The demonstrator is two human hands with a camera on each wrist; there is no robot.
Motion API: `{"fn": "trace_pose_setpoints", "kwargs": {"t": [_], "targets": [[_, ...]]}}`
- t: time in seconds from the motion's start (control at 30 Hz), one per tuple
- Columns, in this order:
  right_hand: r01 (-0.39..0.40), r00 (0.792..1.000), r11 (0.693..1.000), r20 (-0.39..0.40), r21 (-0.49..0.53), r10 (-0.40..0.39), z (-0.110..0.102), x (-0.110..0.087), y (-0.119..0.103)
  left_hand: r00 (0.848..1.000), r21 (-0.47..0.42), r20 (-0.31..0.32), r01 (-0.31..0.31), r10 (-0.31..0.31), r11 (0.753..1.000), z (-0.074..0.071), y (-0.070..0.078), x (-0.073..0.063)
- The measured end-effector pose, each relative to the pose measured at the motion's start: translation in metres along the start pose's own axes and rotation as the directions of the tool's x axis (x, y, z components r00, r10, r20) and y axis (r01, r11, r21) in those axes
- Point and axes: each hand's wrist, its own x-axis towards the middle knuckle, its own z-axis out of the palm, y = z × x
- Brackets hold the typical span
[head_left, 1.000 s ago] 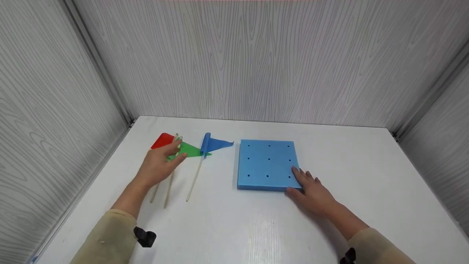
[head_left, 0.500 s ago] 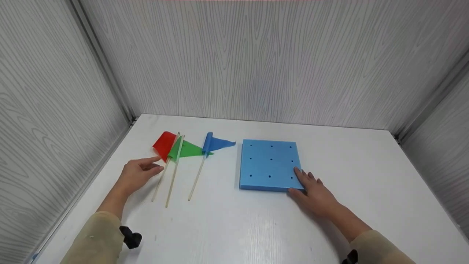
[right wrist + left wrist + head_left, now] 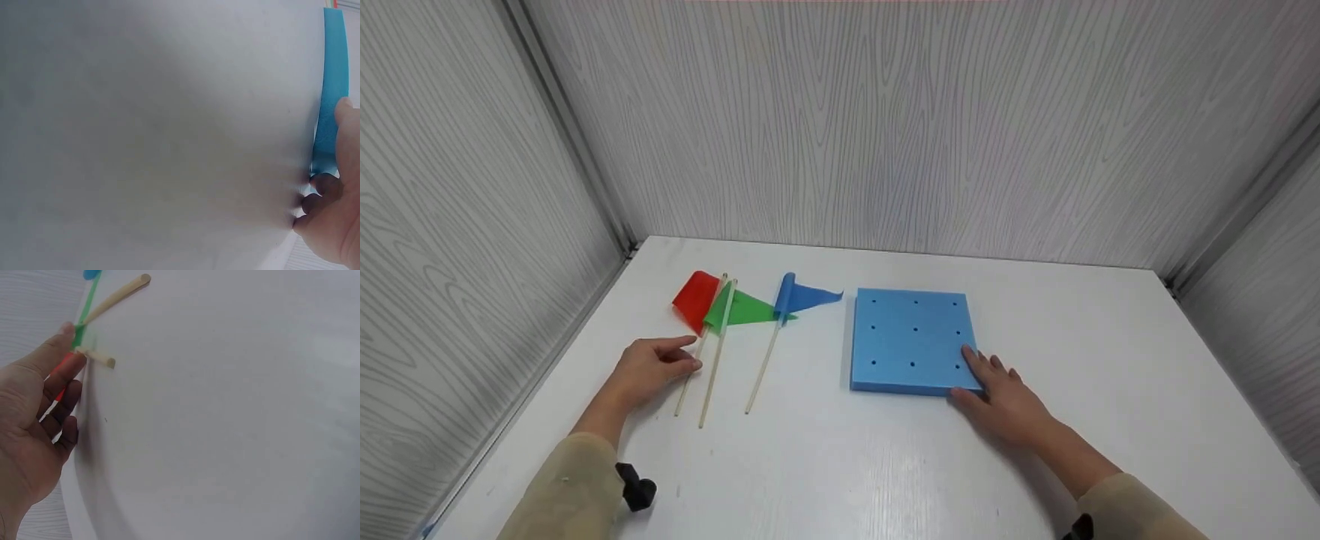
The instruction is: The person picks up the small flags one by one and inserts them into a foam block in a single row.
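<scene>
Three small flags on thin wooden sticks lie side by side on the white table: a red flag (image 3: 697,300), a green flag (image 3: 746,307) and a blue flag (image 3: 810,297). My left hand (image 3: 649,369) is at the red flag's stick (image 3: 685,394), its thumb and index fingertips right beside the stick with a gap between them. In the left wrist view the stick's end (image 3: 109,361) sticks out past the index finger. My right hand (image 3: 1005,397) rests on the near right corner of a flat blue block (image 3: 915,345) with rows of small holes, fingers extended.
The white table (image 3: 840,465) is enclosed by a grey wood-grain panel (image 3: 840,127) at the back and further panels at left and right. The green flag's tip reaches under the blue flag, and its stick (image 3: 712,382) lies close beside the red one's.
My left hand has drawn back from over the red and green flags, then shifted slightly right and nearer to the red flag's stick. The right hand stays on the blue block.
</scene>
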Motion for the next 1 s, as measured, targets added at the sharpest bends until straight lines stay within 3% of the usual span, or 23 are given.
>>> {"fn": "trace_pose_setpoints", "kwargs": {"t": [0.4, 0.67, 1.0], "targets": [[0.009, 1.000, 1.000, -0.005, 0.008, -0.009, -0.001, -0.002, -0.003, 0.998, 0.109, 0.042, -0.049, 0.044, 0.993, 0.006, -0.002, 0.005], [-0.011, 1.000, 1.000, 0.012, 0.005, 0.011, -0.001, -0.002, -0.002, 0.994, 0.173, 0.107, -0.021, 0.003, 0.985, 0.001, 0.004, 0.008], [-0.031, 0.999, 1.000, 0.019, -0.003, 0.031, -0.001, -0.001, -0.003, 0.990, 0.206, 0.131, 0.029, -0.057, 0.978, -0.001, 0.008, 0.011]]}}
